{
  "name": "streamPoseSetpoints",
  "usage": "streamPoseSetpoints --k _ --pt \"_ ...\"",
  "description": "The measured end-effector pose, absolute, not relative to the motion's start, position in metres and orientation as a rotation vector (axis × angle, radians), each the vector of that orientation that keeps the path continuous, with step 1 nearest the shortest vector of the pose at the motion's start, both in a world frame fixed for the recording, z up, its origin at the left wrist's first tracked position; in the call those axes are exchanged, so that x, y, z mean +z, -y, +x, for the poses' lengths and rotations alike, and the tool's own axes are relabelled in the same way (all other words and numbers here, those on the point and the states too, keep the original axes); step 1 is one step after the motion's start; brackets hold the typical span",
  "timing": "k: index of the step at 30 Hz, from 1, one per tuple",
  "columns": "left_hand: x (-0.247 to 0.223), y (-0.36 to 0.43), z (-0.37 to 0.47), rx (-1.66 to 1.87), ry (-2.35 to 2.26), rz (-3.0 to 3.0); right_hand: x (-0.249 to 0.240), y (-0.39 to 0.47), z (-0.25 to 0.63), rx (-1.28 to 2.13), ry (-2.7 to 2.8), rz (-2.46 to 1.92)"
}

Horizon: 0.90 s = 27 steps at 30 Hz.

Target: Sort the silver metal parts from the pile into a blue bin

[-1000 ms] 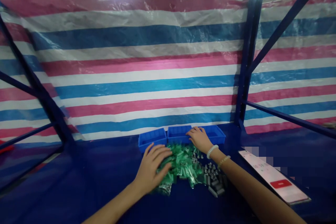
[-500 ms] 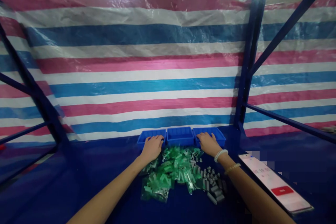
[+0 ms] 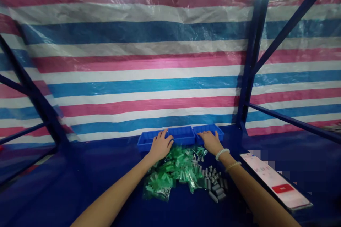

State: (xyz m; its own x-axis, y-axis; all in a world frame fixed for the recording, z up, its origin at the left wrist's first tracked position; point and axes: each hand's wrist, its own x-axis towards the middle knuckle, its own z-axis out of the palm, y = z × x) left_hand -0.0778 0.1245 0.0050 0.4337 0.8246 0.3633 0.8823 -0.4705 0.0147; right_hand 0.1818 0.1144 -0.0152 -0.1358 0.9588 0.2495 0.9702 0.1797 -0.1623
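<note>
Three shallow blue plastic trays stand in a row: the left tray [image 3: 145, 143], the middle tray [image 3: 183, 135] and the right tray [image 3: 213, 129]. My left hand [image 3: 160, 146] lies palm down where the left and middle trays meet, fingers spread, holding nothing visible. At the front of the right tray is my right hand [image 3: 212, 143], its fingers apart and reaching over the rim; its palm side is hidden. Just in front of the trays lies a pile of clear bags with green pieces [image 3: 183, 166]. Small grey cylindrical parts [image 3: 217, 188] lie loose beside it.
A phone with a lit screen [image 3: 277, 181] lies on the blue tabletop [image 3: 106, 156], right of my right forearm. Behind the trays hangs a striped plastic sheet [image 3: 149, 88]. A dark blue metal post [image 3: 246, 78] rises at the back right, with braces on both sides.
My left hand has moved right, from the left tray to its join with the middle one. The right tray has shifted slightly left with my right hand on it. The view has shifted a little.
</note>
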Motion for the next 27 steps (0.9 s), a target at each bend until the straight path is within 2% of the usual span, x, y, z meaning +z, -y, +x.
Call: streamPoseSetpoints --k 6,10,13,16,20,27 --pt "0.012 -0.11 -0.074 -0.568 1.448 -2.496 0.004 -0.106 0.184 -0.03 2.141 -1.777" --pt "0.029 -0.069 -0.084 -0.594 1.302 -2.597 0.016 -0.061 0.186 -0.011 2.185 -1.604" --pt "0.031 -0.037 -0.107 -0.472 1.148 -2.893 0.006 -0.011 0.178 0.145 2.283 -1.356" --pt "0.019 -0.021 -0.132 -0.274 1.218 -2.989 -0.009 0.019 0.162 0.242 2.365 -1.336" --pt "-0.001 -0.017 -0.145 -0.227 1.31 -3.004 -0.014 0.008 0.14 0.198 2.51 -1.223" --pt "-0.008 -0.009 -0.131 -0.406 1.239 -3.01 -0.014 -0.022 0.131 0.12 2.6 -0.909"
